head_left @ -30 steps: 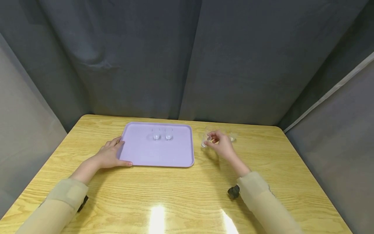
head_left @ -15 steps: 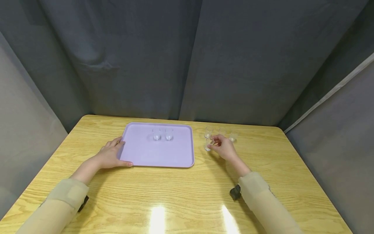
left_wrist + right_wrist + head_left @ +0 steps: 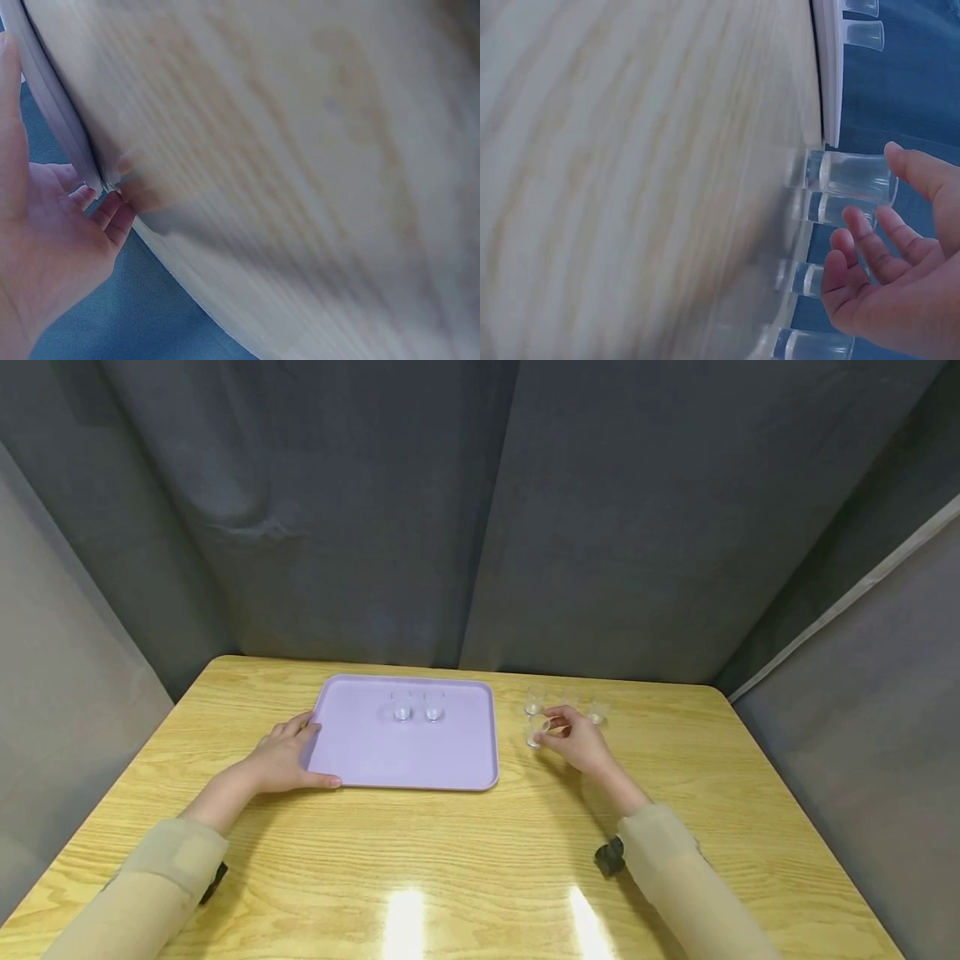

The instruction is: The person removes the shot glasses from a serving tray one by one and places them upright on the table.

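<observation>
My left hand (image 3: 279, 762) rests at the left side of a lilac tray (image 3: 401, 762), fingers spread along its rim and thumb at the front edge. Two clear shot glasses (image 3: 433, 708) stand side by side toward the back of the tray. Beyond the tray's right edge, my right hand (image 3: 582, 743) pinches the rim of another shot glass (image 3: 533, 733) between thumb and fingers. In the right wrist view that shot glass (image 3: 855, 176) has its thick base at the tabletop, with the thumb on one side of its rim and the index fingertip on the other.
Behind the right hand stand three more shot glasses (image 3: 534, 700), partly overlapped by the fingers. The wooden table (image 3: 450, 852) ends at a dark curtain (image 3: 360, 527) at the back. Grey panels (image 3: 885, 710) flank both sides.
Over the last second my right hand has shifted slightly right and toward me with the pinched shot glass, then almost stopped. The left hand and tray have stayed in place.
</observation>
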{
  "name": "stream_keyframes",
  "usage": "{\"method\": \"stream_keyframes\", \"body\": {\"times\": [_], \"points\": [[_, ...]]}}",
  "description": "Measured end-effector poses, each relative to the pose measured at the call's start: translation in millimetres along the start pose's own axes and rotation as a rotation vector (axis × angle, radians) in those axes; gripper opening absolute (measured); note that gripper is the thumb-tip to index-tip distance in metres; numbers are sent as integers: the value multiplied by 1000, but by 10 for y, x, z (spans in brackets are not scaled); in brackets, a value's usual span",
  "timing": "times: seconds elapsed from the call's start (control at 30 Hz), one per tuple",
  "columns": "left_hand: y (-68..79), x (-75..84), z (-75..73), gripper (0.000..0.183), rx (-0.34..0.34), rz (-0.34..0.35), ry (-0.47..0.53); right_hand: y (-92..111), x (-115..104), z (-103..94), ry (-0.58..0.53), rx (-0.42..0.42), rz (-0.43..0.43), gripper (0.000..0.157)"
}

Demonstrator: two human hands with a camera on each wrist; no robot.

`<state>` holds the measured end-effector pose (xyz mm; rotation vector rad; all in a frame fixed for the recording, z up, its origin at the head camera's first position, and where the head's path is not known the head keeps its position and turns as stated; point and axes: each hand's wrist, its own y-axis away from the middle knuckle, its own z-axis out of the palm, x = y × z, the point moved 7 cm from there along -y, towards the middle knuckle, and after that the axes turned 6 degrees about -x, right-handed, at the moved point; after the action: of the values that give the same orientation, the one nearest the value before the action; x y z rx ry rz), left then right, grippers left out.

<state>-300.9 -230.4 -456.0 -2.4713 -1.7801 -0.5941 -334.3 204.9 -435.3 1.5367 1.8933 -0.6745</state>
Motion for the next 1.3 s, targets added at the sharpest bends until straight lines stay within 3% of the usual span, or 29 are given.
{"method": "stream_keyframes", "body": {"times": [0.63, 1.0, 1.3], "points": [[-19, -37, 25, 122, 0, 0, -9, 194, -275, -194, 79, 30, -42, 48], [-23, -46, 32, 122, 2, -1, -9, 299, -583, -182, 101, 97, -155, 46], [-10, -24, 16, 121, 4, 0, -3, 341, -743, -93, 83, 112, -188, 48]]}}
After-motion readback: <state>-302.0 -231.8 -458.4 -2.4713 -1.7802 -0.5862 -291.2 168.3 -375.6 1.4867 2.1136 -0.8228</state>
